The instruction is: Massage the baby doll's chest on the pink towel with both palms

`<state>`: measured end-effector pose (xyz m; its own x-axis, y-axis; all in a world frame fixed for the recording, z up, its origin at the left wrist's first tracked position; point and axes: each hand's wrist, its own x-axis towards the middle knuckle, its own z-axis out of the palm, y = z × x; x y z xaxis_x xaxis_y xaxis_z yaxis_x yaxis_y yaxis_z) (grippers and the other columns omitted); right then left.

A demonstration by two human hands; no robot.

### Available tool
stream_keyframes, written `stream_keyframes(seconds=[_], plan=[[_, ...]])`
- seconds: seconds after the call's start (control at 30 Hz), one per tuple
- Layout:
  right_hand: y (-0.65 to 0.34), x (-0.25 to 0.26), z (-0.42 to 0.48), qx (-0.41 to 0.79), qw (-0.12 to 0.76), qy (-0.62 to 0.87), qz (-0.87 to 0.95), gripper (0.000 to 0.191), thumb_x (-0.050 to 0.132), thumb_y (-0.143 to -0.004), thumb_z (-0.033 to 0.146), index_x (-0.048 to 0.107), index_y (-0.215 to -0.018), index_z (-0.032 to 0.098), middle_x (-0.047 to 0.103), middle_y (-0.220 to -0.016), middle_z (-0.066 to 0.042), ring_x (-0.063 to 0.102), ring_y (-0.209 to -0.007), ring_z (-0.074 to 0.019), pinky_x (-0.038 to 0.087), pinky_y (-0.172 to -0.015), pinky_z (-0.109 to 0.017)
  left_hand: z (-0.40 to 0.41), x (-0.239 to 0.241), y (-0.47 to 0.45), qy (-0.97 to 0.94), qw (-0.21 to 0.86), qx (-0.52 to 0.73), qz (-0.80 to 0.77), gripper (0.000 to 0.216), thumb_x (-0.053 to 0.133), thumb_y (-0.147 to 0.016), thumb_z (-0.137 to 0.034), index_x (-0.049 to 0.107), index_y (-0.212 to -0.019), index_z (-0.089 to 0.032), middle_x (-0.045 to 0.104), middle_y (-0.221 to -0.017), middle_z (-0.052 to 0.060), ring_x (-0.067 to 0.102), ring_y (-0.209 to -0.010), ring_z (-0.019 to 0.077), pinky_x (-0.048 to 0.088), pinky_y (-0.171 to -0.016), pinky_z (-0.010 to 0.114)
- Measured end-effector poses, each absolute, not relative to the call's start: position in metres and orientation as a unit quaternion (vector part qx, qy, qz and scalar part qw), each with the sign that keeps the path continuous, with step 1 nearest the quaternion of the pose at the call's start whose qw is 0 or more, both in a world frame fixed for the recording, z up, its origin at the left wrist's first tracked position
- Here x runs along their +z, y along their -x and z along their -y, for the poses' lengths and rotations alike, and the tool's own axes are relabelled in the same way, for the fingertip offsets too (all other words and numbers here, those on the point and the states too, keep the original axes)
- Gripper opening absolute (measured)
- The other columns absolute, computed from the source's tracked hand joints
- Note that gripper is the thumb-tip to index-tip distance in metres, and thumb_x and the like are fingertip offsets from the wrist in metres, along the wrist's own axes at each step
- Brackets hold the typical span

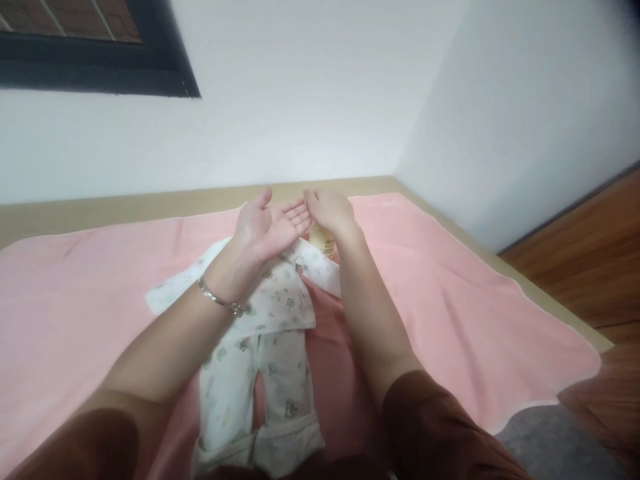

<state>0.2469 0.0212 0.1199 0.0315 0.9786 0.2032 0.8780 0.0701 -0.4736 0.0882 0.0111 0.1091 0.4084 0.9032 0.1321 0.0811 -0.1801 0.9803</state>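
Observation:
My left hand (273, 230) is open, palm up, with its fingers stretched toward my right hand and nothing visible on the palm. My right hand (333, 210) is bent down over the top of a small bottle (323, 241) of pale yellow liquid, its fingers curled round the bottle's hidden top. The left fingertips meet the right fingers there. Under my forearms lies a small white printed long-sleeved top (287, 300), spread flat. Below it are matching trousers (285, 373) with their leg ends folded up. My left forearm covers part of both garments.
A pink cloth (425, 300) with a pale edge covers most of the tan surface (200, 202). White walls (300, 100) rise behind and at the right. A dark window frame (165, 60) is at upper left, and brown wood (575, 247) shows at right.

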Motion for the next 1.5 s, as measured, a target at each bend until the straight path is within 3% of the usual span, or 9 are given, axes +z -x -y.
stream_keyframes(seconds=[0.23,0.5,0.67,0.83,1.0,1.13,1.27,1.4,1.5], plan=[[-0.237,0.118,-0.019,0.07,0.211,0.719,0.659,0.055,0.025,-0.102,0.044,0.074,-0.103,0.019,0.076,-0.113,-0.015,0.069,-0.11,-0.0332,0.05,-0.092,-0.043,0.01,0.123,-0.04,-0.666,0.503,0.4,-0.379,0.08,0.005,-0.098,-0.055,0.063,-0.134,-0.014,0.067,-0.129,0.019,0.052,-0.143,0.0328,0.055,-0.106,0.052],[-0.234,0.112,-0.019,0.023,0.206,0.757,0.619,0.053,0.025,-0.102,0.039,0.074,-0.094,0.018,0.076,-0.104,-0.017,0.07,-0.094,-0.0282,0.051,-0.083,-0.038,0.039,0.163,0.001,-0.638,0.476,0.447,-0.408,0.073,0.006,-0.102,-0.047,0.061,-0.137,-0.012,0.066,-0.132,0.013,0.052,-0.142,0.0359,0.054,-0.105,0.059],[-0.235,0.11,-0.023,0.018,0.198,0.765,0.612,0.053,0.026,-0.1,0.037,0.075,-0.1,0.017,0.075,-0.113,-0.018,0.069,-0.105,-0.0333,0.051,-0.09,-0.044,0.06,0.184,0.008,-0.598,0.519,0.465,-0.397,0.072,0.003,-0.099,-0.032,0.057,-0.14,-0.009,0.067,-0.133,0.009,0.048,-0.142,0.0359,0.054,-0.095,0.057],[-0.237,0.112,-0.023,0.023,0.194,0.768,0.61,0.055,0.026,-0.099,0.039,0.076,-0.102,0.015,0.075,-0.114,-0.019,0.069,-0.11,-0.0339,0.05,-0.096,-0.046,0.062,0.189,0.022,-0.614,0.48,0.472,-0.412,0.076,-0.002,-0.094,-0.029,0.049,-0.148,-0.011,0.063,-0.136,0.01,0.039,-0.143,0.0372,0.051,-0.085,0.054],[-0.237,0.113,-0.02,0.039,0.201,0.773,0.6,0.053,0.029,-0.099,0.039,0.076,-0.1,0.015,0.075,-0.114,-0.018,0.069,-0.11,-0.0327,0.05,-0.097,-0.044,0.06,0.19,0.035,-0.576,0.516,0.497,-0.394,0.077,-0.006,-0.093,-0.027,0.042,-0.152,-0.011,0.056,-0.145,0.006,0.024,-0.147,0.0343,0.044,-0.091,0.053],[-0.237,0.113,-0.02,0.033,0.206,0.772,0.601,0.052,0.03,-0.098,0.039,0.076,-0.097,0.015,0.075,-0.112,-0.017,0.069,-0.109,-0.0326,0.05,-0.096,-0.044,0.062,0.193,0.037,-0.486,0.588,0.54,-0.357,0.076,-0.009,-0.096,-0.026,0.042,-0.151,-0.011,0.054,-0.148,0.003,0.016,-0.15,0.0327,0.034,-0.107,0.059],[-0.237,0.113,-0.018,0.037,0.21,0.771,0.6,0.052,0.031,-0.097,0.04,0.076,-0.095,0.016,0.075,-0.112,-0.017,0.069,-0.108,-0.0325,0.05,-0.095,-0.042,0.065,0.195,0.036,-0.376,0.686,0.578,-0.231,0.064,0.001,-0.103,-0.029,0.018,-0.158,-0.002,0.05,-0.154,0.011,0.024,-0.153,0.0291,0.023,-0.121,0.054],[-0.238,0.112,-0.018,0.031,0.218,0.764,0.606,0.051,0.031,-0.096,0.04,0.076,-0.093,0.016,0.076,-0.11,-0.017,0.07,-0.105,-0.032,0.05,-0.092,-0.041,0.067,0.196,0.033,-0.334,0.712,0.584,-0.198,0.065,-0.002,-0.101,-0.028,0.018,-0.157,-0.002,0.054,-0.151,0.014,0.044,-0.146,0.0235,0.038,-0.117,0.043],[-0.24,0.109,-0.02,0.027,0.225,0.755,0.615,0.05,0.032,-0.095,0.041,0.075,-0.091,0.016,0.075,-0.108,-0.017,0.069,-0.106,-0.0324,0.05,-0.092,-0.041,0.068,0.196,0.029,-0.319,0.713,0.591,-0.203,0.066,-0.005,-0.099,-0.026,0.017,-0.156,0.0,0.049,-0.153,0.015,0.043,-0.145,0.0243,0.042,-0.111,0.04]])
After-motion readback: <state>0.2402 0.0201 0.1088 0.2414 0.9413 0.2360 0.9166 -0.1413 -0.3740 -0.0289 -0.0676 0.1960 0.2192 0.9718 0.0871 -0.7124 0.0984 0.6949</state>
